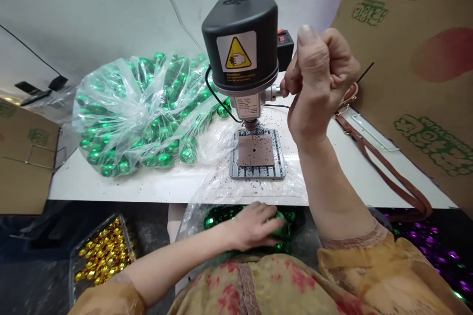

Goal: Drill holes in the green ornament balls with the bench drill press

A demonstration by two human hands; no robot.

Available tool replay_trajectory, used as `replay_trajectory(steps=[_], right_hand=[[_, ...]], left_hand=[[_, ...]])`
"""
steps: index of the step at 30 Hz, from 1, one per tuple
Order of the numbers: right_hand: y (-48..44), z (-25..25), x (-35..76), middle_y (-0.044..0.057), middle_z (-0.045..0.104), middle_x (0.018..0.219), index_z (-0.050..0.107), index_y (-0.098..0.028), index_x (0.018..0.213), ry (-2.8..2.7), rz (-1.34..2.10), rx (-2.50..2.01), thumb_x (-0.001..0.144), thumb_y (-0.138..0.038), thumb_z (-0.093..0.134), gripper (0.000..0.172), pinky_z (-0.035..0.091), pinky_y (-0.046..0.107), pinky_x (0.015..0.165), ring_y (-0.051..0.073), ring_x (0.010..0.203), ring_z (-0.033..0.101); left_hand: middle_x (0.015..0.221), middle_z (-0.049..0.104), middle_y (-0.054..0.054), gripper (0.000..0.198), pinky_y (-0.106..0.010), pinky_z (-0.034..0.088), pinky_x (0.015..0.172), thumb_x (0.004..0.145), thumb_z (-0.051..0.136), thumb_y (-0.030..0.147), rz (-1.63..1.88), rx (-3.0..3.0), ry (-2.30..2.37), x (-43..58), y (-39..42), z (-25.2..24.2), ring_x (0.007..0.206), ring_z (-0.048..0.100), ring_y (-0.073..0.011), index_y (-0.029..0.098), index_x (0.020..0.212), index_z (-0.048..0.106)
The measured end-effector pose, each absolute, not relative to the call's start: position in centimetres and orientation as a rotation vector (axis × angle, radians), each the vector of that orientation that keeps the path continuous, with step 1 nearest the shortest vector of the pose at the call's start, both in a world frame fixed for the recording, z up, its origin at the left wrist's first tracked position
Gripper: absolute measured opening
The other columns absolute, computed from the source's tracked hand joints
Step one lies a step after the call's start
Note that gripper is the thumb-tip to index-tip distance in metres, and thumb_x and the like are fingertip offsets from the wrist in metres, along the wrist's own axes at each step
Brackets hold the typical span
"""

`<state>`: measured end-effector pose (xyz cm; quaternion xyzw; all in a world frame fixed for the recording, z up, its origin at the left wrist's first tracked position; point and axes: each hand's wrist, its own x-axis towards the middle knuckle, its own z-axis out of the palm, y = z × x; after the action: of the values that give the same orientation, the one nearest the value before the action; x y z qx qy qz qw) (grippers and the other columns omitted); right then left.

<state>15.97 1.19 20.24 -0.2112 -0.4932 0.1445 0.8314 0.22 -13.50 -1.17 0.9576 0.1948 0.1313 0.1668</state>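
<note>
A small black-headed drill press [239,39] stands on the white table. My right hand [320,76] is closed at its right side, fingers curled around the feed handle, which the hand mostly hides. Under the chuck [252,124], a brown square pad [254,156] with one dark hole lies on the slotted metal base plate [233,170]; dark crumbs are scattered about. Below the table edge, my left hand [256,226] reaches into shiny green balls [221,217] in a clear bag on my lap. Its fingers are bent over one green ball [281,225]; the thumb is hidden.
A big clear plastic bag [127,98] full of green balls sits on the table at left. Cardboard boxes flank both sides, the larger box [417,74] at right beside a brown strap [384,172]. Gold balls [105,251] fill a container lower left; purple balls [424,243] lie lower right.
</note>
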Motion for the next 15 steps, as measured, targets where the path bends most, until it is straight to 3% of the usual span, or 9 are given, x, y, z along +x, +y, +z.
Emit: replay_trajectory(steps=[3,6,9,12,15], right_hand=[[1.1,20.2,15.9,-0.009,0.027,0.048,0.026,-0.025,0.061,-1.028,0.308,-0.424,0.078,-0.081,0.051,0.063,0.026,0.028,0.041,0.005,0.040,0.026],[1.1,19.9,16.0,-0.009,0.028,0.049,0.028,-0.025,0.062,-1.036,0.310,-0.426,0.083,-0.071,0.057,0.059,0.028,0.028,0.043,0.005,0.041,0.026],[1.1,19.4,16.2,-0.008,0.029,0.051,0.030,-0.025,0.063,-1.053,0.298,-0.434,0.091,-0.059,0.060,0.053,0.030,0.028,0.045,0.005,0.043,0.026],[0.9,19.2,16.2,-0.008,0.031,0.049,0.034,-0.025,0.062,-1.047,0.302,-0.406,0.092,-0.049,0.064,0.049,0.028,0.031,0.043,0.007,0.042,0.027],[0.6,19.3,16.2,-0.006,0.031,0.048,0.035,-0.025,0.059,-1.021,0.310,-0.441,0.091,-0.048,0.067,0.051,0.026,0.034,0.043,0.010,0.041,0.028]], left_hand=[[0.124,0.066,-0.018,0.049,-0.040,0.053,0.079,0.099,0.059,0.047,-0.104,2.792,0.484,0.6,-15.8,-3.2,0.093,0.067,-0.0279,0.020,0.139,0.052],[0.136,0.063,-0.020,0.067,-0.041,0.054,0.084,0.096,0.060,0.057,-0.198,2.784,0.564,0.7,-16.4,-4.0,0.101,0.068,-0.0307,0.021,0.150,0.042],[0.142,0.062,-0.020,0.058,-0.043,0.055,0.089,0.098,0.059,0.053,0.038,2.862,0.503,0.3,-15.7,-2.9,0.107,0.069,-0.0311,0.024,0.147,0.047],[0.124,0.073,-0.014,0.032,-0.041,0.057,0.087,0.099,0.058,0.036,0.497,2.810,0.440,-0.8,-12.8,-0.5,0.103,0.071,-0.0271,0.027,0.129,0.061],[0.104,0.076,-0.007,0.020,-0.039,0.059,0.086,0.095,0.055,0.022,0.977,2.594,0.745,-2.8,-6.6,2.6,0.098,0.073,-0.0231,0.027,0.109,0.068]])
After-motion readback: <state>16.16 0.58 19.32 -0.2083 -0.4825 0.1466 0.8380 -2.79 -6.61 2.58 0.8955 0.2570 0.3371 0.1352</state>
